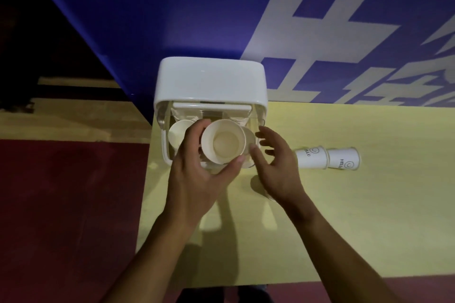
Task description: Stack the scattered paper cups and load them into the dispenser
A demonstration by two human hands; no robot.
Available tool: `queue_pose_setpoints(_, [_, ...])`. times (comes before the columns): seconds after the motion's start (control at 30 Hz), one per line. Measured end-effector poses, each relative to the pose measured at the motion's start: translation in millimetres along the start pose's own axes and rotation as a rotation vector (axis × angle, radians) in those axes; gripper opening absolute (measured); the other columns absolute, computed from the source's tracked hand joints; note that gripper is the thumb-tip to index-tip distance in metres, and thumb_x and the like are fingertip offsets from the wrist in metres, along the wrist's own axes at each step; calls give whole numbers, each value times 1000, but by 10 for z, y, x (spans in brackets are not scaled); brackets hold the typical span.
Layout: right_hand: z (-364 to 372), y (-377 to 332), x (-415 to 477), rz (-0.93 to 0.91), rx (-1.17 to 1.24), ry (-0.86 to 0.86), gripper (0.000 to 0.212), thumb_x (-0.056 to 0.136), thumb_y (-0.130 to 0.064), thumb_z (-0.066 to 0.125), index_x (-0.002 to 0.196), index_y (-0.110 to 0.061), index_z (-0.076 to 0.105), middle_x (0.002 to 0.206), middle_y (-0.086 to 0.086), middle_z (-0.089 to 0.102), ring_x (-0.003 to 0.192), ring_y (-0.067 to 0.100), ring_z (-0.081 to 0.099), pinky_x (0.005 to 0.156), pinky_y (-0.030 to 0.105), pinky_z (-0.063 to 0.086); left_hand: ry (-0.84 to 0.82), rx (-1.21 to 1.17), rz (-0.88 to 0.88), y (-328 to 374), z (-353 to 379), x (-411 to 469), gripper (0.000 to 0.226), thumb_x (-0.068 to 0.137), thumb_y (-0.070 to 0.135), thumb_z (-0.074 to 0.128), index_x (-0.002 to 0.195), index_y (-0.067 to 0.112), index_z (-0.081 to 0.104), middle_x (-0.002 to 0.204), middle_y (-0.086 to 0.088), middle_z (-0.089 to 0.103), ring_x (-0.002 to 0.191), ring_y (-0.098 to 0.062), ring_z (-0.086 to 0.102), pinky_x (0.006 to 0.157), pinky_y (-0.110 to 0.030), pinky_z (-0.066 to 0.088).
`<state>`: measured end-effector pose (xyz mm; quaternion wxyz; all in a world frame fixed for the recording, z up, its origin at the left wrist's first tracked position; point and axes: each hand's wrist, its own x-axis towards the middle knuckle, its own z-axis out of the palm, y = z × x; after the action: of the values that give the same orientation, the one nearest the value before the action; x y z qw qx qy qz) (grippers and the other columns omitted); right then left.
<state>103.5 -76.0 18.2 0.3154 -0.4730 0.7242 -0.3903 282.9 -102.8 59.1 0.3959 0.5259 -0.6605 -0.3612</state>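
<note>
You held the cup [223, 141] mouth-up directly over the open dispenser [210, 81], evidently so that it could drop base-first into a slot. Your left hand [197, 174] carried it alone: the thumb lay along the cup's lower rim at 6 o'clock and the fingers [194, 133] wrapped its wall at 9 o'clock, pinching the cup between them. Whether one cup or a nested stack was held could not be told from above.

Your right hand [275, 162] stood just beside the cup at 3 o'clock, fingers spread and curled, gripping nothing. I judged it placed to steady or guide the cup; contact between its thumb and the cup could not be confirmed.

Both forearms came in from 6 o'clock, converging on the dispenser.

Within the dispenser, another cup [176, 134] sat at 9 o'clock of the held one, and a rim edge [248, 139] showed at 3 o'clock.

Two cups [327, 157] lay on their sides on the table [369, 216], at 3 o'clock, touching each other, well apart from the dispenser. These remained to be loaded.
</note>
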Motion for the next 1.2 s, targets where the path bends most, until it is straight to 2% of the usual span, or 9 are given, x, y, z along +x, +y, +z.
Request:
queue_pose_setpoints(0.13, [-147,-384,-68,-86,241,44,30,106,-23,55,135,-26,62,123,-13,71,120,10,64,99,31,53,-55,10,83,42,163,108,79,79,45,86,142,15,48,138,6,59,128,-12,57,98,-37,56])
queue_pose_setpoints(0.27, [-88,-313,53,-122,133,61,34,105,-25,58,138,-22,63,134,-15,66,127,6,59,104,35,51,-84,102,97,-16,339,190,75,79,41,86,140,17,50,132,2,63,122,-14,61,95,-34,55])
queue_pose_setpoints(0.4, [24,-27,153,-74,57,13,33,106,-25,56,137,-24,64,134,-14,66,128,1,56,105,25,46,-144,153,25,-198,475,219,70,77,42,84,135,21,53,127,4,62,116,-16,60,89,-37,54])
queue_pose_setpoints(0.57, [183,313,263,-118,-180,-41,38,107,-24,51,144,-19,59,138,2,61,130,15,49,109,29,39,-206,277,-40,-482,598,270,71,78,42,83,139,25,52,136,6,58,124,-16,53,93,-30,49])
queue_pose_setpoints(0.77, [204,395,283,-72,-182,-34,42,107,-29,47,149,-23,53,137,2,61,130,18,48,108,30,39,-228,308,-50,-523,698,322,72,80,41,82,142,22,51,136,1,61,124,-20,55,91,-27,45])
queue_pose_setpoints(0.87, [95,319,232,-52,-104,-13,42,109,-35,46,149,-25,52,138,-4,61,129,9,50,107,25,41,-249,365,-63,-461,665,307,90,75,56,80,148,19,41,144,-4,55,131,-24,51,97,-33,48])
queue_pose_setpoints(0.93, [-100,290,160,39,7,77,35,108,-36,49,140,-26,61,129,-16,64,121,-5,55,102,20,45,-184,434,16,-317,610,210,91,79,65,71,149,15,40,146,-9,52,132,-26,48,99,-33,45])
queue_pose_setpoints(1.03, [-520,429,14,184,53,253,24,105,-30,54,100,-21,76,95,-14,75,93,0,68,82,29,55,-134,362,189,23,655,-46,64,84,53,69,131,11,57,129,-8,61,118,-25,55,88,-34,52])
queue_pose_setpoints(1.2, [-1255,963,-164,452,124,428,30,103,-29,53,84,-18,74,75,-3,73,73,9,71,70,31,53,-447,344,339,453,1531,-112,47,83,40,71,123,19,61,120,4,62,106,-17,61,79,-30,53])
